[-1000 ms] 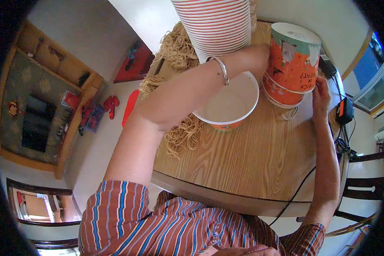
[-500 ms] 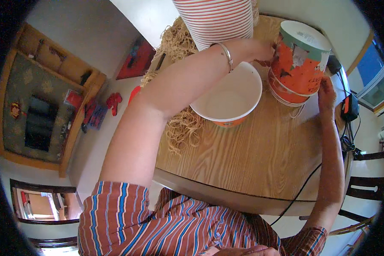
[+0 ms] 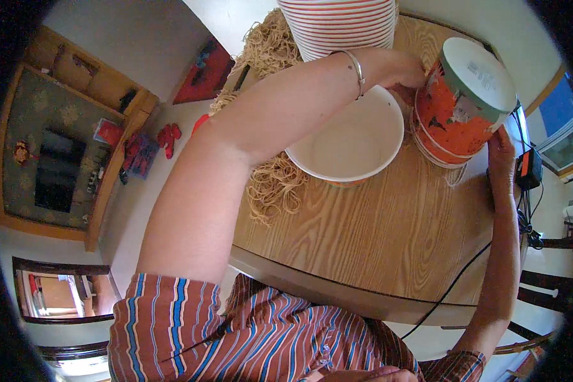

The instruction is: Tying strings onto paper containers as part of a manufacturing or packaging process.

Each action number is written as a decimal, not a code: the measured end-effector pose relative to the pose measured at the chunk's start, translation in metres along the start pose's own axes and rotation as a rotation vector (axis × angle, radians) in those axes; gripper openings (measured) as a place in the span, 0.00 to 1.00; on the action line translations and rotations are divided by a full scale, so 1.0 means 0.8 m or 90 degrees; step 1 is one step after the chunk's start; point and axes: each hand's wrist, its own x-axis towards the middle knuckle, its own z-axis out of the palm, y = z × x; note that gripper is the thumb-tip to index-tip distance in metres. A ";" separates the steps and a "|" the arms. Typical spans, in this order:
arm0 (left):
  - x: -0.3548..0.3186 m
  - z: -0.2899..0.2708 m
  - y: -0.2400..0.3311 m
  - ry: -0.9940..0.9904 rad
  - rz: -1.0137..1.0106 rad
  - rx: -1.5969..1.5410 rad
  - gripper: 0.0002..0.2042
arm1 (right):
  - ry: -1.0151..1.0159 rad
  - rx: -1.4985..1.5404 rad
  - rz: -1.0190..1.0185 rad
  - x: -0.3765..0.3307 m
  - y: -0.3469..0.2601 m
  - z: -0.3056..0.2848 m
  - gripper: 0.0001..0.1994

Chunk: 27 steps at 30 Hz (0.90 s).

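An orange paper bucket with a green band and a pale round base is upside down at the right. It sits over at least one other bucket, whose white rim shows below it. My left hand grips its left side, the fingers partly hidden. On the opposite side my right hand holds it, most fingers out of sight. Left of it, under my left forearm, stands a white-lined bucket, upright and open at the top. A thin strand of string hangs at the lower rim of the orange bucket.
A tall stack of white bowls or buckets with orange lines rises at the back. Tangled tan string lies beside it, with another heap nearer me. A black adapter and cables lie along the right edge of the wooden table.
The orange bucket has moved down and slightly right between my hands, closer over what is beneath it. The whole view has shifted a little.
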 end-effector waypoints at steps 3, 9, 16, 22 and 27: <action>0.005 0.002 -0.001 -0.023 0.010 0.035 0.12 | -0.032 -0.026 0.016 -0.004 -0.018 -0.007 0.13; 0.030 -0.008 -0.021 -0.036 0.131 0.193 0.15 | -0.079 0.048 0.026 -0.005 -0.016 -0.012 0.13; 0.020 0.005 -0.007 -0.075 0.088 0.324 0.15 | -0.115 0.049 0.066 -0.018 -0.020 -0.015 0.11; 0.048 -0.009 -0.020 -0.054 0.050 0.570 0.15 | -0.135 0.066 0.105 -0.015 -0.043 0.001 0.13; 0.033 0.014 -0.002 -0.084 0.057 0.632 0.15 | -0.123 0.053 0.127 -0.026 -0.023 -0.002 0.12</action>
